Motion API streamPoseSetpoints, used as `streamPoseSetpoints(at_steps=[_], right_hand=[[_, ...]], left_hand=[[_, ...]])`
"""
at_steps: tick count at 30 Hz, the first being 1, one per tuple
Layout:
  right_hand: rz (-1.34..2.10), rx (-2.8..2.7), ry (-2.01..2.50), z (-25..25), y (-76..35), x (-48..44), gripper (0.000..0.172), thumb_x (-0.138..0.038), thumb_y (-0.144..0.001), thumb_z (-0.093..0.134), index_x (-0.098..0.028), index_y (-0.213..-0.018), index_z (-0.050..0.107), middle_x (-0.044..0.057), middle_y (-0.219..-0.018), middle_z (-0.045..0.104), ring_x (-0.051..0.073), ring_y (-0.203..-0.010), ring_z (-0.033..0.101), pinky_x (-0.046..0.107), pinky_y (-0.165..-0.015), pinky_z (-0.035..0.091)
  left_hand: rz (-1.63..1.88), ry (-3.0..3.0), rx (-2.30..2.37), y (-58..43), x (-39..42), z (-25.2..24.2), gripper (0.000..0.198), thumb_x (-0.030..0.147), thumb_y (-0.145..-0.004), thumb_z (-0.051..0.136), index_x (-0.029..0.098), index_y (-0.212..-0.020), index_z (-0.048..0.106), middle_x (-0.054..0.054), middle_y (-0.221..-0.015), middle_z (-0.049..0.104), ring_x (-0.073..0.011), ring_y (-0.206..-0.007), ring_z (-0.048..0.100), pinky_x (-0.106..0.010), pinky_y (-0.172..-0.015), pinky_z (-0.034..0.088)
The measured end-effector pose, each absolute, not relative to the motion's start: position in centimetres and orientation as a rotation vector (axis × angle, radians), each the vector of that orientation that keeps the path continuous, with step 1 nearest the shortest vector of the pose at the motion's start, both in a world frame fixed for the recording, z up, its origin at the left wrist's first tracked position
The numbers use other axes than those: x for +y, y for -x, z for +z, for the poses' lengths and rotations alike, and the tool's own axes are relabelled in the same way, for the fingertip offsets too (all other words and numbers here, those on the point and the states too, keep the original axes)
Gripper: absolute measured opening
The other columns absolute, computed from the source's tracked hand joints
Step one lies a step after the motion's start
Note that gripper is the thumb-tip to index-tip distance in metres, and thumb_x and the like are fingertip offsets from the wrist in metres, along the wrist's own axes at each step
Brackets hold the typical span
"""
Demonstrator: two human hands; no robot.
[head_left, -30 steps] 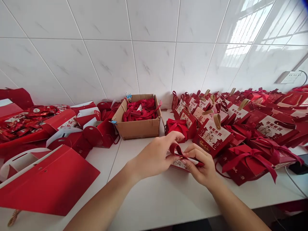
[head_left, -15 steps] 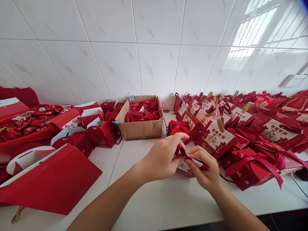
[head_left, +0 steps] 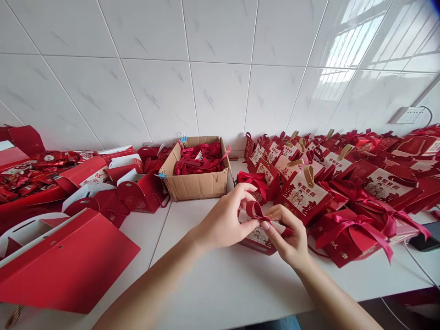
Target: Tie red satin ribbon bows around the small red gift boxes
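A small red gift box [head_left: 257,238] with a cream printed front stands on the white table between my hands. A red strap [head_left: 254,209] makes a loop above its top edge. My left hand [head_left: 222,222] is closed at the loop's left side, its thumb tip at the strap's base; the fingertips behind are partly hidden. My right hand [head_left: 288,236] pinches the box's top at the strap's base with thumb and forefinger, its other fingers curled around the right side. The box's back is hidden.
A cardboard carton [head_left: 197,187] of red ribbons stands behind my left hand. Open red boxes [head_left: 142,192] and a tray of wrapped sweets [head_left: 24,183] are at left. Closed gift boxes [head_left: 302,197], some with bows, crowd the right. A tiled wall [head_left: 220,96] rises behind.
The view has shifted slightly. My left fingers have drawn back from over the strap, so its loop and more of the box front show. My right hand keeps its pinch.
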State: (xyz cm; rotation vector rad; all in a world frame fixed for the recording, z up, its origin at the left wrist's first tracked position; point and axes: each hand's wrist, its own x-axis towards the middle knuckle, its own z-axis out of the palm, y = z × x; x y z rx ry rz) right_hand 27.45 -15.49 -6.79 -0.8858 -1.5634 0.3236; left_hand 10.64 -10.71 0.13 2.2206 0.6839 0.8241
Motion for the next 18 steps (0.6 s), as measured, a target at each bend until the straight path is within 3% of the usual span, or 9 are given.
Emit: streamPoseSetpoints(at_steps=[5,18], right_hand=[[0.302,-1.589,0.84,-6.5,-27.3,-15.5,0.008,-0.014,-0.078,0.06,-0.019,-0.078,0.053,0.002,-0.072,0.055,0.015,-0.065,0.052,0.028,-0.058,0.042],[0.37,-1.515,0.911,-6.6,-27.4,-15.1,0.008,-0.02,-0.081,0.06,-0.019,-0.077,0.053,0.003,-0.073,0.057,0.015,-0.066,0.054,0.029,-0.06,0.044]], left_hand=[[0.688,-2.267,0.709,-10.5,-10.5,1.0,0.009,0.023,-0.075,0.062,0.017,-0.081,0.065,-0.004,-0.088,0.065,-0.0139,-0.076,0.056,-0.023,-0.065,0.046],[0.92,-2.318,0.581,-11.6,-10.2,-0.8,0.007,0.015,-0.078,0.054,0.016,-0.079,0.061,-0.005,-0.08,0.059,-0.0126,-0.069,0.052,-0.023,-0.059,0.042]])
